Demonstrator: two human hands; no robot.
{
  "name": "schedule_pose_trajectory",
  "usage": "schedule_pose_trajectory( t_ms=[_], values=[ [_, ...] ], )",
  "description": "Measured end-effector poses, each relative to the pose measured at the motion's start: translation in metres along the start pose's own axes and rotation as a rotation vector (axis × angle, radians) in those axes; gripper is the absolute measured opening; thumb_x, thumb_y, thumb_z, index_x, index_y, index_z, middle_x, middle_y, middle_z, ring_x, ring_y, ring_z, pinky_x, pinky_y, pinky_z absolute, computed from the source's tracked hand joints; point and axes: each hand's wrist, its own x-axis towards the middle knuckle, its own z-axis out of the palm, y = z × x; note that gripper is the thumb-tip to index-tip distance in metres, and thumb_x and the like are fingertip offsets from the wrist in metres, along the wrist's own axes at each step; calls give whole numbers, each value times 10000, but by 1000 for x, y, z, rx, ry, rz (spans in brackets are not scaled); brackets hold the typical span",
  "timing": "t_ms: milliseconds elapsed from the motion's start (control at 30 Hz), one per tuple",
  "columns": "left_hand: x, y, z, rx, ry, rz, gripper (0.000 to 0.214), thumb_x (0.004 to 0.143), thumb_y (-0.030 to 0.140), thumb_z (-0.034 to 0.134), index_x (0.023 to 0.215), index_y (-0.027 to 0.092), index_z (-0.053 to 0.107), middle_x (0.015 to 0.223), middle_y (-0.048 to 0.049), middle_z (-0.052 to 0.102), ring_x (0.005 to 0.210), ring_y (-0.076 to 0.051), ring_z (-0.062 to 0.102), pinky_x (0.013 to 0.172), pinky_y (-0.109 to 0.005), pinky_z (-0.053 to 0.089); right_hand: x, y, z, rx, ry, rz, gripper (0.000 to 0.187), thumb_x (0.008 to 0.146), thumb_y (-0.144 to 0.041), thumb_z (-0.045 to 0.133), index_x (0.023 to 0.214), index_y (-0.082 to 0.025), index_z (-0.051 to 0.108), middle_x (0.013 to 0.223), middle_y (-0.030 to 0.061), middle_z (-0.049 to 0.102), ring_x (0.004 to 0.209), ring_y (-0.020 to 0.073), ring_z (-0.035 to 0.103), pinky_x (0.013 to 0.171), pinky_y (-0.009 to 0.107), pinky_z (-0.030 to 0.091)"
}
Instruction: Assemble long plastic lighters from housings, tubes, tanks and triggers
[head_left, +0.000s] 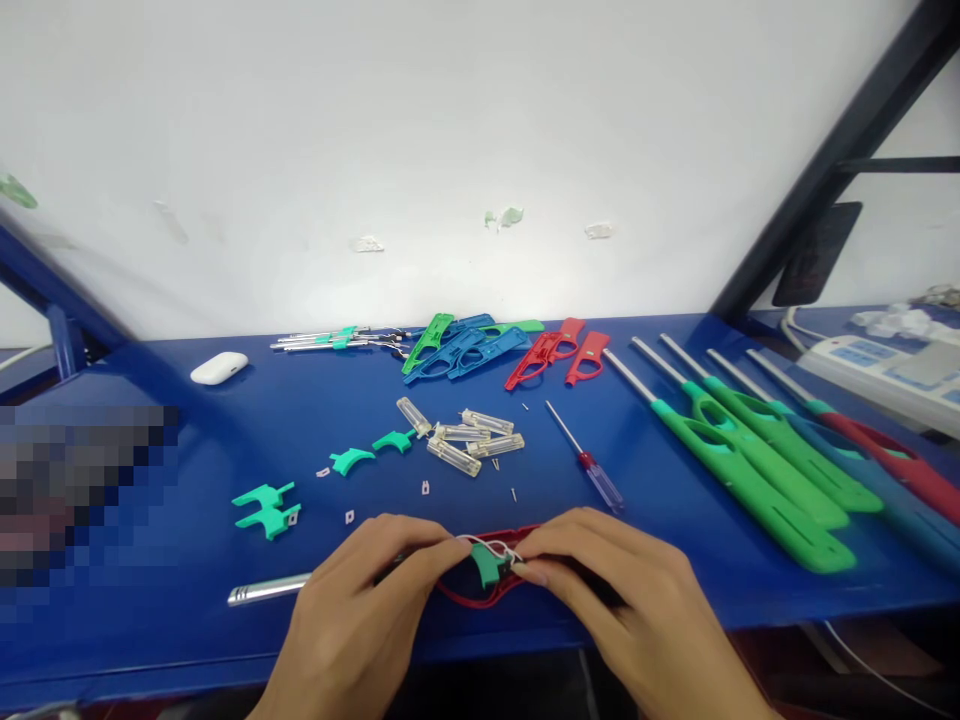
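A red lighter shell half (480, 603) lies at the table's front edge, with a silver metal tube (268, 590) sticking out to the left. In the shell sits a green trigger (487, 566), and a white wire (491, 543) loops over it. My left hand (367, 590) is closed over the left part of the shell and the tube's inner end, its thumb and forefinger meeting at the wire. My right hand (615, 575) pinches at the wire and a small black part just right of the trigger. Both palms hide much of the shell.
Clear fuel tanks (454, 456), green triggers (268, 510), small screws and a screwdriver (589, 465) lie ahead. Behind are blue shell halves (480, 352), red ones (551, 355) and metal tubes (330, 340). Assembled lighters (750, 480) lie right; a white case (219, 368) left.
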Motion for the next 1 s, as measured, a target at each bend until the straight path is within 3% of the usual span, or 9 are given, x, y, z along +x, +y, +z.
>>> schedule_pose_trajectory(
  t_ms=[533, 700, 1000],
  values=[
    [2, 1, 0, 11, -20, 1, 321, 1135, 227, 467, 1021, 259, 766, 929, 45, 761, 773, -45, 729, 771, -102, 557, 0, 1, 1, 11, 15, -6, 134, 1073, -323, 640, 1012, -306, 758, 970, -66, 786, 855, 117, 755, 840, 185, 569],
    [-2, -1, 1, 20, -28, 43, 289, 1130, 182, 459, 1080, 249, 735, 934, 38, 738, 775, -57, 709, 755, -143, 554, 0, 0, 1, 26, 11, 3, 119, 1059, -275, 662, 1001, -302, 762, 973, -64, 787, 864, 116, 757, 845, 174, 571],
    [-17, -12, 5, -48, -228, 27, 411, 1066, 40, 427, 1313, 301, 628, 1056, 7, 677, 862, -122, 647, 779, -247, 565, -1, 0, -1, 59, 6, 5, 139, 1004, -183, 732, 983, -309, 788, 997, -78, 783, 877, 84, 755, 858, 121, 556]
  ],
)
